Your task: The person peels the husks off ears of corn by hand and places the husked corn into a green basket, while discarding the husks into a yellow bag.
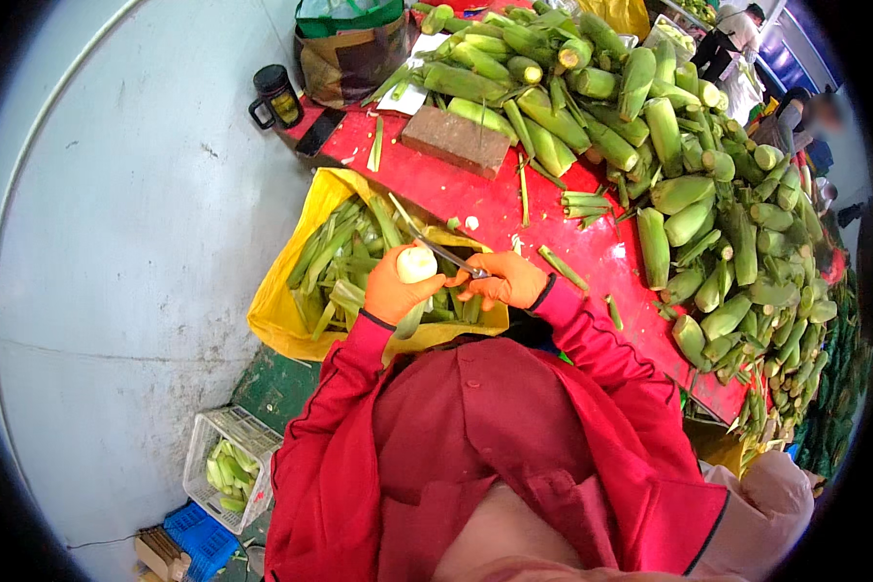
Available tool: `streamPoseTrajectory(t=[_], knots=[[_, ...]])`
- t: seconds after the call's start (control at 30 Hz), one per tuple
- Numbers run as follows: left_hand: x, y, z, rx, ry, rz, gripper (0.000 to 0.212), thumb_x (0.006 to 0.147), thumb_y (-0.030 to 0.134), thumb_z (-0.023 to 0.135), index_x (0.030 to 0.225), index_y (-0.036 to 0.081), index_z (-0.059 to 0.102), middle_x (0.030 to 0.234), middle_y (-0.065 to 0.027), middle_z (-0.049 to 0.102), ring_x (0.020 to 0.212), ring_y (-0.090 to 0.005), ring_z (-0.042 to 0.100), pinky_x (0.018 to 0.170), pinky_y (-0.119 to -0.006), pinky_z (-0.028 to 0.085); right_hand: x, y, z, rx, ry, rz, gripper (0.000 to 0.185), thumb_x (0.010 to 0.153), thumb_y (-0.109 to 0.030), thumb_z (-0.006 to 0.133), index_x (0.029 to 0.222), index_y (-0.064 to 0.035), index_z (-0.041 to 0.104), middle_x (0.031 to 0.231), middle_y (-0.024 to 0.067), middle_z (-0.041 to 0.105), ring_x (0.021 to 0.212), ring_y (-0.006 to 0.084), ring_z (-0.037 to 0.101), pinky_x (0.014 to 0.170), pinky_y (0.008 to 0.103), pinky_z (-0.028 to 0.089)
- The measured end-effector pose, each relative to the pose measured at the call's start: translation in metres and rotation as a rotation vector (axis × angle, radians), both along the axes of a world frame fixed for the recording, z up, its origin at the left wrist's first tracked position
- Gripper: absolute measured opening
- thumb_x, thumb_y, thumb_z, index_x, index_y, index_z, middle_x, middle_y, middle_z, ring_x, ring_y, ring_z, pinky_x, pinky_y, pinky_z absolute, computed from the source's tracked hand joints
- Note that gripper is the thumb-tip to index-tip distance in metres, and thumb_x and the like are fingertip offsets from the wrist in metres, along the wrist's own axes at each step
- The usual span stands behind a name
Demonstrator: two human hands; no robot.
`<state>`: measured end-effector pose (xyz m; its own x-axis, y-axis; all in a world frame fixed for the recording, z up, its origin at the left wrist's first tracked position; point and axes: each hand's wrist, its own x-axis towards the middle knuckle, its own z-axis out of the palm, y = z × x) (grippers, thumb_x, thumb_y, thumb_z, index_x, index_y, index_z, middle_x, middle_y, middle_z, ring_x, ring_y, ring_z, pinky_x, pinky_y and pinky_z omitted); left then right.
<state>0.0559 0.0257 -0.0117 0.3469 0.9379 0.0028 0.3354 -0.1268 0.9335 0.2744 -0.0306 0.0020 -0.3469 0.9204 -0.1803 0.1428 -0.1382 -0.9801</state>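
Note:
My left hand (396, 289), in an orange glove, grips a pale, peeled stalk piece (416, 265) with its round end facing up; green leaf hangs below the hand. My right hand (505, 279), also gloved in orange, holds a curved knife (447, 254) by its handle end, the blade pointing up and left beside the pale piece. Below both hands lies an open yellow sack (276, 305) filled with green leaf peelings (327, 247). A large heap of cut green stalks (553, 116) covers the far and right parts of the red table (473, 196).
A brick (456, 140), a phone (321, 132), a dark mug (278, 98) and a bag (353, 62) rest along the table's far left. A white crate (225, 465) with pale green pieces and a blue crate (200, 538) stand lower left. People work at upper right.

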Motion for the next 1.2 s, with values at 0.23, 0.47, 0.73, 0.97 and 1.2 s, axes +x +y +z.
streamPoseTrajectory(t=[0.23, 0.47, 0.73, 0.97, 1.2], knots=[[-0.026, -0.019, -0.017, -0.044, -0.058, -0.078, 0.072, 0.062, 0.025, 0.087, 0.118, -0.002, 0.051, 0.099, -0.0050, 0.063, 0.085, -0.0112, 0.061, 0.076, -0.026, 0.051, -0.044, 0.002, -0.008, 0.362, -0.697, 0.106, 0.018, 0.077, -0.028, 0.064, 0.087, -0.0128, 0.066, 0.066, 0.0112, 0.063, 0.058, 0.0285, 0.062, 0.056, 0.0387, 0.050], [-0.051, -0.041, -0.009, -0.076, -0.103, -0.021, 0.063, 0.061, 0.024, 0.084, 0.113, 0.000, 0.057, 0.094, -0.0044, 0.066, 0.084, -0.0104, 0.062, 0.076, -0.026, 0.052, -0.074, 0.002, -0.023, 0.473, -0.860, 0.049, 0.016, 0.070, -0.026, 0.065, 0.081, -0.0145, 0.066, 0.072, 0.0120, 0.065, 0.068, 0.0346, 0.063, 0.061, 0.0458, 0.050], [-0.060, -0.048, -0.017, -0.195, -0.225, 0.006, 0.057, 0.062, 0.021, 0.083, 0.109, -0.001, 0.059, 0.094, -0.0044, 0.066, 0.084, -0.0103, 0.063, 0.077, -0.027, 0.051, -0.083, 0.018, -0.066, 0.598, -0.818, -0.063, 0.018, 0.069, -0.026, 0.065, 0.085, -0.0185, 0.069, 0.078, 0.0101, 0.066, 0.071, 0.0318, 0.064, 0.064, 0.0435, 0.051], [-0.080, -0.033, 0.000, -0.022, -0.502, -0.116, 0.057, 0.067, 0.006, 0.081, 0.115, -0.002, 0.051, 0.104, -0.0122, 0.067, 0.098, -0.0179, 0.064, 0.086, -0.032, 0.050, -0.009, 0.045, -0.070, 0.440, -0.810, -0.667, 0.023, 0.076, -0.033, 0.064, 0.095, -0.0197, 0.069, 0.080, 0.0151, 0.066, 0.074, 0.0361, 0.064, 0.065, 0.0453, 0.051], [-0.060, 0.002, 0.030, -0.100, -0.838, 0.008, 0.055, 0.080, 0.011, 0.067, 0.128, -0.003, 0.044, 0.118, -0.0198, 0.060, 0.103, -0.0258, 0.062, 0.091, -0.037, 0.048, 0.079, 0.053, -0.047, 0.179, -1.147, -0.810, 0.051, 0.075, -0.047, 0.067, 0.116, -0.0174, 0.060, 0.094, 0.0131, 0.067, 0.082, 0.0314, 0.065, 0.068, 0.0434, 0.050]])
